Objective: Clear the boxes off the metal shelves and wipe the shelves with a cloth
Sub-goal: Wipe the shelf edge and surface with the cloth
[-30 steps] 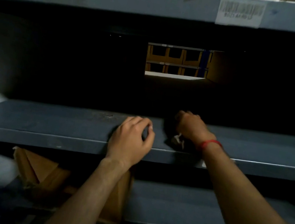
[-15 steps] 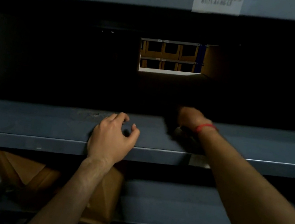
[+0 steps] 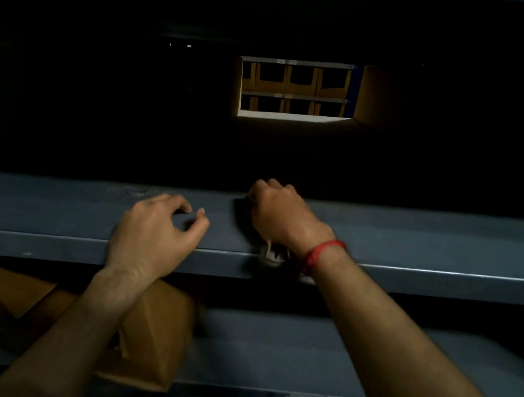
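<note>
On the shelf my right grip clamps the cloth, probably wiping; left grip rests loose, empty; next, sweep along.

The shelf is blue-grey, box brown, wristband red, cloth whitish.

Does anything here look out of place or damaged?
The box on the lower shelf sits tilted, with bent, crumpled-looking flaps, instead of standing square. Nothing else stands out, though the shelf's back is too dark to judge.
</note>
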`<state>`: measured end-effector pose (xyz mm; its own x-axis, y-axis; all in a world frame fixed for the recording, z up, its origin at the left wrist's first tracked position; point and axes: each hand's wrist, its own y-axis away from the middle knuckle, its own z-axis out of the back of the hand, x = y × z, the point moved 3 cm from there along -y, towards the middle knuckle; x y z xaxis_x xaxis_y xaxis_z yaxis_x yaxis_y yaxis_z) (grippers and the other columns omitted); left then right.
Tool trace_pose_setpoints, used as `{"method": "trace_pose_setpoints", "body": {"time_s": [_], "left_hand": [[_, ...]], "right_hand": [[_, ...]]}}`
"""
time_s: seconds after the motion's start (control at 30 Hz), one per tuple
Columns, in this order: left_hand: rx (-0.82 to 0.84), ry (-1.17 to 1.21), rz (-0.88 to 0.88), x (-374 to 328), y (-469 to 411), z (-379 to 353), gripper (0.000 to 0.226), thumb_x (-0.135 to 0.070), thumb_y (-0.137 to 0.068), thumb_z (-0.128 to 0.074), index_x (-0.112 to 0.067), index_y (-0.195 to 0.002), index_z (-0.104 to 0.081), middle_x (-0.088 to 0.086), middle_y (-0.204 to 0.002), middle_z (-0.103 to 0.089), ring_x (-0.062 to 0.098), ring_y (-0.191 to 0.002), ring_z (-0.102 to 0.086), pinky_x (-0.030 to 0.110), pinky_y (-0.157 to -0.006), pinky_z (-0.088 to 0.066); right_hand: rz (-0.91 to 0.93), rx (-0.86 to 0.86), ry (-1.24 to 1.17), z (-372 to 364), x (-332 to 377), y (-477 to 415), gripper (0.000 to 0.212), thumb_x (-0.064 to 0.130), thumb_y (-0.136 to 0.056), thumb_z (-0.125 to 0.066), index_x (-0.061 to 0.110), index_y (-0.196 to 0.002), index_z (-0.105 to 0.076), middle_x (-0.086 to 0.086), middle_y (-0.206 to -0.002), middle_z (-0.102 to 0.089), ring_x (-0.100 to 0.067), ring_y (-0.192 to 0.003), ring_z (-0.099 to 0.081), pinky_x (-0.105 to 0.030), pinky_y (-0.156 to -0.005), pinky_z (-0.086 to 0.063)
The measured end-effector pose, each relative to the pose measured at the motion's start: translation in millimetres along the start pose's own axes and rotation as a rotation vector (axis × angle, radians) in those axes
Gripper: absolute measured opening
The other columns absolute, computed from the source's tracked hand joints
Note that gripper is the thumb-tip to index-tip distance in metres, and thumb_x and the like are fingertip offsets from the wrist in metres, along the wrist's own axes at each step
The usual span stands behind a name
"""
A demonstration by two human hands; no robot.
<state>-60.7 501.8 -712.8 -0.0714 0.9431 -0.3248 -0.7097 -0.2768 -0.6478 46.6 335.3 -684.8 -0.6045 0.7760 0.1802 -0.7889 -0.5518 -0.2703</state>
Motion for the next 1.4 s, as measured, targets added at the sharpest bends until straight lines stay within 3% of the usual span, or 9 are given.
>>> {"method": "trace_pose_setpoints", "body": {"time_s": [0.23,0.37,0.5,0.57,0.63,0.73,0.87,1.27,1.4], "left_hand": [[-0.022,-0.053,-0.028,0,3,5,0.052,-0.059,-0.085,-0.039,-0.018,-0.089,-0.072,0.003,-0.092,-0.073,0.027,-0.091,-0.066,0.037,-0.077,-0.051],[0.031,-0.057,-0.034,-11,2,4,0.05,-0.057,-0.087,-0.038,-0.019,-0.094,-0.069,0.003,-0.096,-0.067,0.028,-0.092,-0.063,0.039,-0.078,-0.05],[-0.072,0.02,-0.176,-55,5,2,0.027,-0.025,-0.095,-0.046,-0.013,-0.111,-0.066,0.009,-0.106,-0.068,0.03,-0.099,-0.063,0.041,-0.086,-0.049],[-0.081,0.198,-0.18,-89,6,-10,0.026,-0.018,-0.098,-0.044,-0.014,-0.115,-0.063,0.007,-0.11,-0.067,0.026,-0.101,-0.063,0.039,-0.089,-0.049],[-0.052,0.253,-0.154,-107,9,-26,0.028,-0.028,-0.101,-0.042,-0.018,-0.12,-0.06,0.004,-0.114,-0.066,0.026,-0.1,-0.064,0.042,-0.085,-0.052],[-0.03,0.122,-0.105,-102,12,-35,0.034,-0.044,-0.099,-0.038,-0.021,-0.102,-0.063,0.004,-0.095,-0.068,0.028,-0.085,-0.066,0.044,-0.071,-0.053],[-0.039,0.076,-0.102,-98,11,-30,0.038,-0.041,-0.094,-0.043,-0.015,-0.072,-0.06,0.002,-0.072,-0.06,0.028,-0.068,-0.059,0.037,-0.058,-0.045],[-0.04,0.015,-0.076,-112,15,-26,0.041,-0.047,-0.086,-0.04,-0.015,-0.067,-0.058,0.006,-0.074,-0.062,0.035,-0.072,-0.06,0.034,-0.06,-0.037],[-0.001,-0.119,-0.051,-133,6,-33,0.043,-0.052,-0.085,-0.042,-0.015,-0.069,-0.055,0.011,-0.079,-0.063,0.04,-0.079,-0.061,0.035,-0.063,-0.037]], "right_hand": [[-0.27,0.047,0.088,28,-73,27,0.04,0.017,-0.098,-0.044,0.007,-0.137,-0.043,-0.017,-0.143,-0.043,-0.041,-0.129,-0.042,-0.044,-0.109,-0.036],[-0.128,-0.006,0.023,25,-27,70,0.036,0.017,-0.097,-0.046,0.009,-0.133,-0.044,-0.013,-0.14,-0.044,-0.038,-0.129,-0.042,-0.041,-0.107,-0.036],[0.123,-0.047,-0.061,14,18,52,0.036,0.019,-0.097,-0.044,0.01,-0.133,-0.047,-0.012,-0.134,-0.05,-0.036,-0.123,-0.047,-0.043,-0.103,-0.041],[0.14,-0.013,-0.042,10,11,33,0.038,0.019,-0.1,-0.04,0.009,-0.135,-0.046,-0.013,-0.135,-0.05,-0.035,-0.124,-0.047,-0.041,-0.101,-0.039],[0.05,0.002,0.027,12,-15,18,0.039,0.021,-0.102,-0.038,0.008,-0.138,-0.045,-0.015,-0.14,-0.047,-0.036,-0.128,-0.045,-0.041,-0.102,-0.038],[-0.131,0.041,0.052,21,-54,16,0.044,0.026,-0.101,-0.048,0.011,-0.142,-0.042,-0.015,-0.144,-0.043,-0.04,-0.132,-0.04,-0.044,-0.108,-0.037],[-0.127,0.048,0.027,30,-58,37,0.043,0.026,-0.098,-0.049,0.013,-0.139,-0.046,-0.014,-0.142,-0.045,-0.04,-0.129,-0.042,-0.043,-0.107,-0.035],[0.034,-0.082,-0.087,24,-36,56,0.036,0.029,-0.099,-0.049,0.012,-0.13,-0.049,-0.014,-0.13,-0.053,-0.037,-0.12,-0.048,-0.041,-0.098,-0.041],[-0.098,-0.06,-0.073,29,-66,42,0.041,0.031,-0.1,-0.052,0.006,-0.133,-0.045,-0.017,-0.137,-0.051,-0.038,-0.128,-0.046,-0.042,-0.103,-0.041]]}}
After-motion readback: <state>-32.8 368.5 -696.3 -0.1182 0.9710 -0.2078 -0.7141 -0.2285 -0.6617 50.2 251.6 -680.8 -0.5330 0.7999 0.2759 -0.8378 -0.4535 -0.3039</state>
